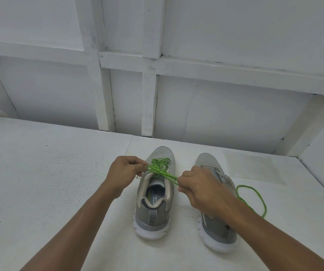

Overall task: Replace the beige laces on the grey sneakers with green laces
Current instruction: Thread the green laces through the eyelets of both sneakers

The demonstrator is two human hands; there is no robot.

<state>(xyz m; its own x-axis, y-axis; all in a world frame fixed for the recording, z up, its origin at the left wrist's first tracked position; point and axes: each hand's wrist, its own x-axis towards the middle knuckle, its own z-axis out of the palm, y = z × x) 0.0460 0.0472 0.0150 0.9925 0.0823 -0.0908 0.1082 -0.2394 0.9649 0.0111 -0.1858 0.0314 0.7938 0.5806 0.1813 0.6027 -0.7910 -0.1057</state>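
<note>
Two grey sneakers stand side by side on a white surface, toes pointing away from me. The left sneaker (153, 194) carries a green lace (160, 166) threaded through its eyelets. My left hand (125, 171) pinches one end of that lace at the shoe's left side. My right hand (200, 189) grips the other end, pulled taut to the right. The right sneaker (216, 222) is partly hidden by my right hand and forearm; no lace shows in it. A second green lace (255, 198) lies looped on the surface to its right.
The white textured tabletop (49, 182) stretches wide to the left of the shoes. A white panelled wall (196, 106) with wooden battens rises behind the table's far edge. A faint rectangular patch (253, 165) marks the surface at the far right.
</note>
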